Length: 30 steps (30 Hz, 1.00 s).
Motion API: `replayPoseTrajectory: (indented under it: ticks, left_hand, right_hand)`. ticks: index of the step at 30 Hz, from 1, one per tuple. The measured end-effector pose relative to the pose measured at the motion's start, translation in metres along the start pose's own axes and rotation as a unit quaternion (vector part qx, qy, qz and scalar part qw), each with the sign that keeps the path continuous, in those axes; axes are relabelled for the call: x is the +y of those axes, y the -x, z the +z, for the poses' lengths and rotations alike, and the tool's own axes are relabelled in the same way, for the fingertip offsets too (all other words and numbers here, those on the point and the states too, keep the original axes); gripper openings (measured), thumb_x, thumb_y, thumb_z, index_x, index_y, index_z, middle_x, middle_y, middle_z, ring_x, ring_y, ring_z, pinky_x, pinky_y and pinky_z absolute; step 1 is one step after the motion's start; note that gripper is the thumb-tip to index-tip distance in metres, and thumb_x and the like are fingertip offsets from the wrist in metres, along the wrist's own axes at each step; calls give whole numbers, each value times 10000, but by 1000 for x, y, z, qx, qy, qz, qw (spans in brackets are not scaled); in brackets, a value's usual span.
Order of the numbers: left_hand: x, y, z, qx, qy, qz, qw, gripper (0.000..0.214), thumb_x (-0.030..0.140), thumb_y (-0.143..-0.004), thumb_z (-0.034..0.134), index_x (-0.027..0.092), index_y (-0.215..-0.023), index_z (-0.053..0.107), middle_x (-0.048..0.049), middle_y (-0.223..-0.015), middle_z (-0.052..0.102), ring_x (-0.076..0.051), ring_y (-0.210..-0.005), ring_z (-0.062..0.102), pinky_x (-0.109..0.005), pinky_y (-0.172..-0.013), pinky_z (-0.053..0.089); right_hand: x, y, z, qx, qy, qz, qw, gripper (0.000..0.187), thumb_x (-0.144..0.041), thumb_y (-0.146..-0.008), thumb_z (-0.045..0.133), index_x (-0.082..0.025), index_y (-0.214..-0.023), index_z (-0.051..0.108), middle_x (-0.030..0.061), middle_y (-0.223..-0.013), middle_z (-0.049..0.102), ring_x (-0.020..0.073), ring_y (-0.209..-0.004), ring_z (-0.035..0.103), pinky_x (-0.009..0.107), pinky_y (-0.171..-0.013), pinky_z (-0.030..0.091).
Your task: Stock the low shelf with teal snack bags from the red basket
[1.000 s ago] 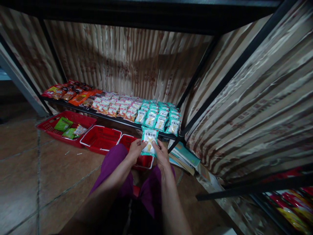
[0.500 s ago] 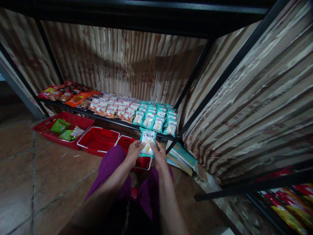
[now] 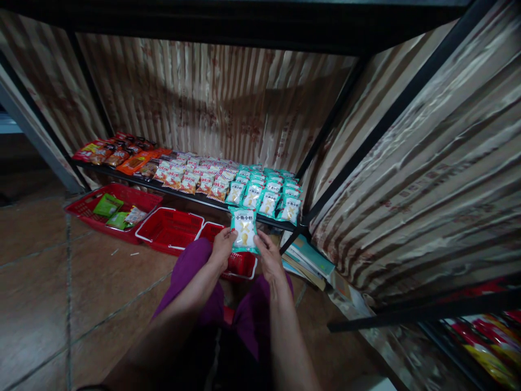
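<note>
Between my two hands is a teal and white snack bag (image 3: pixel 244 230), upright with its printed front facing me. My left hand (image 3: pixel 223 245) grips its left edge, and my right hand (image 3: pixel 268 253) has its lower right edge between thumb and fingers. Just behind the bag, matching teal snack bags (image 3: pixel 269 202) stand in rows at the right end of a low black shelf (image 3: pixel 158 189). White and orange snack bags (image 3: pixel 189 181) fill the shelf's middle. Under my hands sits a red basket (image 3: pixel 243 266), partly hidden by them and the bag.
Another red basket (image 3: pixel 169 231) stands to the left, and beyond it a red basket (image 3: pixel 91 202) holds green packets (image 3: pixel 108 205). Red and orange bags (image 3: pixel 118 155) lie at the shelf's left end. Books or folders (image 3: pixel 311 258) lie by the right shelf post. A striped curtain (image 3: pixel 195 98) hangs behind.
The bag has risen slightly and shifted a little left in my hands. My thumbs have slid from its front toward its side edges. The view has shifted slightly.
</note>
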<state>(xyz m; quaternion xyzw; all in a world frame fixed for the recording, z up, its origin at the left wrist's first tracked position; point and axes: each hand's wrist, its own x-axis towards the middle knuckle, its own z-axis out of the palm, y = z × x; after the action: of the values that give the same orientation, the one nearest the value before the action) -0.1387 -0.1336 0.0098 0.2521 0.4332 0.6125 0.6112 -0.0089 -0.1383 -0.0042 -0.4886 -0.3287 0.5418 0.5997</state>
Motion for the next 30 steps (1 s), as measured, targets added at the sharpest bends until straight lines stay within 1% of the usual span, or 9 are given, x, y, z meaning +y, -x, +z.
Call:
replayPoseTrajectory:
  ticks: [2, 4, 8, 12, 17, 20, 25, 30]
  left_hand:
    - [0, -3, -2, 17, 5, 5, 1000, 272, 275, -649, 761, 134, -848, 642, -51, -790, 707, -157, -713, 658, -262, -688, 509]
    - [-1, -6, -3, 23, 14, 7, 1000, 283, 279, -652, 766, 132, -859, 640, -53, -812, 708, -156, -738, 662, -267, -717, 513]
    - [-3, -10, -5, 6, 27, 2, 1000, 301, 297, -656, 773, 128, -866, 639, -57, -813, 712, -161, -742, 668, -286, -742, 520]
    - [-4, -11, -6, -7, 43, 2, 999, 341, 340, -643, 787, 129, -865, 636, -53, -798, 714, -163, -728, 669, -289, -731, 523]
    - [-5, -10, -6, -15, 39, 2, 999, 406, 384, -602, 807, 132, -870, 634, -46, -784, 709, -164, -722, 663, -280, -708, 515]
    - [-4, -7, -4, -27, 38, 7, 999, 430, 397, -594, 807, 131, -885, 635, -52, -801, 710, -170, -753, 664, -280, -725, 506]
    - [-2, -3, -1, -40, 43, -5, 998, 432, 350, -576, 814, 137, -901, 626, -53, -826, 709, -170, -774, 662, -276, -737, 498]
    - [-4, -3, -1, -49, 36, -13, 998, 423, 319, -595, 796, 140, -930, 612, -49, -822, 710, -171, -767, 666, -282, -736, 498]
  right_hand:
    - [0, 2, 0, -17, 12, 15, 1000, 586, -440, -535, 816, -203, -1049, 661, 43, -893, 730, 191, -792, 673, 292, -661, 545]
    - [1, 3, 1, -23, 14, 25, 999, 561, -421, -527, 821, -207, -1023, 668, 33, -888, 727, 168, -767, 664, 267, -642, 537]
    - [2, 2, 1, -30, -10, 22, 999, 528, -349, -496, 843, -212, -980, 682, 10, -917, 720, 132, -750, 648, 238, -648, 526]
    - [4, 3, 0, -47, -18, 14, 999, 527, -319, -488, 847, -212, -979, 687, 7, -920, 722, 133, -752, 647, 248, -659, 528]
    - [7, 3, -3, -39, -5, 5, 999, 570, -332, -488, 838, -208, -1022, 680, 31, -965, 723, 156, -770, 657, 270, -665, 531]
    - [8, 1, -3, -25, -4, -4, 1000, 585, -344, -500, 829, -208, -1046, 668, 37, -978, 723, 165, -783, 665, 280, -674, 534]
    - [9, -1, -5, -6, -5, -14, 1000, 576, -338, -506, 821, -211, -1046, 665, 29, -962, 726, 165, -793, 667, 279, -685, 532]
    - [12, -2, -7, -2, 17, -21, 1000, 577, -369, -510, 811, -211, -1045, 665, 34, -984, 719, 174, -804, 663, 290, -686, 531]
